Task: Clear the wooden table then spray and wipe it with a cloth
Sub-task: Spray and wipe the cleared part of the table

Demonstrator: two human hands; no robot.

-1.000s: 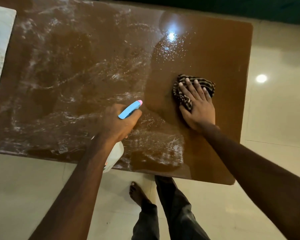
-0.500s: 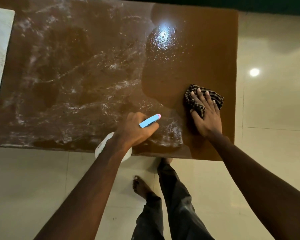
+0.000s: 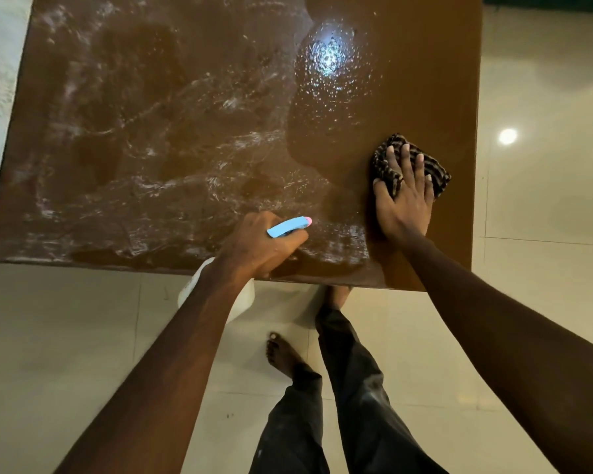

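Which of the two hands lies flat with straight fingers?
The right hand, which presses the striped cloth on the table. The left hand instead curls round the spray bottle.

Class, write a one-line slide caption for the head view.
Wiping up: right hand presses striped cloth on wet table; left hand grips spray bottle.

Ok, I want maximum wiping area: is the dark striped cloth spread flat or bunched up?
Bunched up: the dark striped cloth lies crumpled in folds under the straight fingers of the right hand.
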